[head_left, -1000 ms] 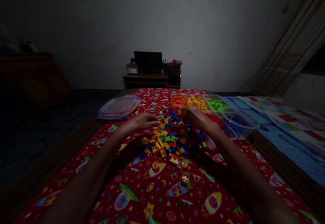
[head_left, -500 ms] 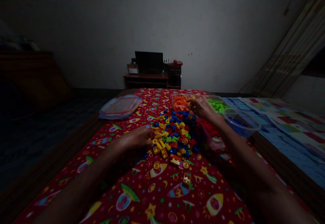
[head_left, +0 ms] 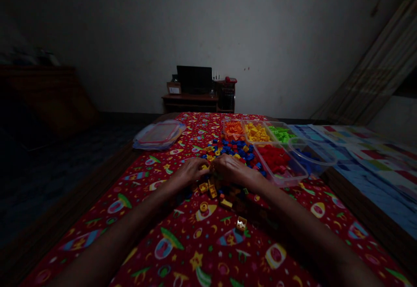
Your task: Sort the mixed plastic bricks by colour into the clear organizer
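Observation:
A mixed pile of toy building bricks (head_left: 233,148) in blue, yellow, red and green lies on the red patterned cloth (head_left: 182,243). My left hand (head_left: 193,170) is at the pile's near left side, fingers bent together, with yellow bricks by its tips. Close beside it, my right hand (head_left: 230,167) reaches over the middle of the pile, fingers curled down and partly hidden. What either hand pinches cannot be made out. A few yellow bricks lie loose nearer to me, among them a round one (head_left: 203,207) and a square one (head_left: 241,223).
Clear boxes hold sorted bricks: orange (head_left: 233,128), yellow (head_left: 257,131), green (head_left: 282,134), red (head_left: 273,159) and blue (head_left: 306,160). Stacked clear lids (head_left: 159,135) lie at the left. A desk with a monitor (head_left: 194,79) stands by the wall.
My right hand has come back from the orange and yellow boxes to the pile, beside my left hand. The view has shifted slightly; my left hand stays at the pile's left side.

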`<state>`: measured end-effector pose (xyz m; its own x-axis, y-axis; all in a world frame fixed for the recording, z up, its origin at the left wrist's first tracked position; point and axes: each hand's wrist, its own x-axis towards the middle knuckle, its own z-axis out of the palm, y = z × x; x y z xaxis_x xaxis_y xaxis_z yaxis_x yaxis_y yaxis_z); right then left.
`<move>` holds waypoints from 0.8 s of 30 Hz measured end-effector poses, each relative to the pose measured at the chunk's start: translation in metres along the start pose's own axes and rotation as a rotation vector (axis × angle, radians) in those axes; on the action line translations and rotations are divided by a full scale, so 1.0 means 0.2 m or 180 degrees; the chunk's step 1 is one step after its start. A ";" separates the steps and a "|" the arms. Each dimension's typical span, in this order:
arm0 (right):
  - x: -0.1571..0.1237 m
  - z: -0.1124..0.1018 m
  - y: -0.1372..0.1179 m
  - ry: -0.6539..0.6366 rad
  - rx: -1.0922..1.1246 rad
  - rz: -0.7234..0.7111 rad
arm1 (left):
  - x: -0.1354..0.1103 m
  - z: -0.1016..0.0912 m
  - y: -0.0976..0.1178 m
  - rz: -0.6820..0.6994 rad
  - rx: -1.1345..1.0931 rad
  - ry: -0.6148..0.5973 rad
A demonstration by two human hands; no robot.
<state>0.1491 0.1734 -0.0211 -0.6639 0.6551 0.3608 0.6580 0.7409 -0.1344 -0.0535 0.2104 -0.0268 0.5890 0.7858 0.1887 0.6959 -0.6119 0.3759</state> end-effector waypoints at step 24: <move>0.01 -0.15 -0.04 0.0055 -0.0115 0.0381 | 0.01 -0.02 0.14 -0.0700 -0.1840 0.0185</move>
<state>0.1534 0.1648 0.0090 -0.5737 0.7356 0.3602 0.7448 0.6515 -0.1443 -0.0356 0.1954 -0.0119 0.4224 0.9015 0.0941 0.4536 -0.3001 0.8392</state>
